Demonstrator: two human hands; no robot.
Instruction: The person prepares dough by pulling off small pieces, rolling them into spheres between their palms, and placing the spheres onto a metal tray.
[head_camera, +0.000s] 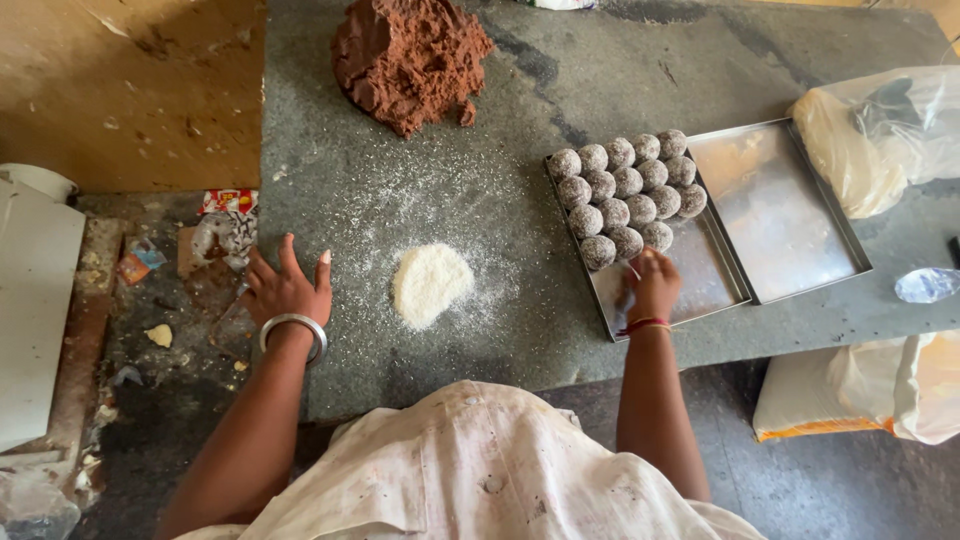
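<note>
R hand (655, 285) fingers down on tray (700, 285); L hand (285, 290) splayed flat.

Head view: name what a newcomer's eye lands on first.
The brown dough mound at the far edge of the grey stone slab, then the coated balls packed in rows in a steel tray. Nearer, a white powder pile lies between the left hand and right hand.

Far left, my dough heap (410, 60) is reddish brown. Near it, powder pile (430, 283) is creamy white on grey speckled slab (520, 130). Right: balls (625, 195) dark w/ white dusting, silver tray (775, 210). Silver bangle (293, 325), red thread (648, 324).
</note>
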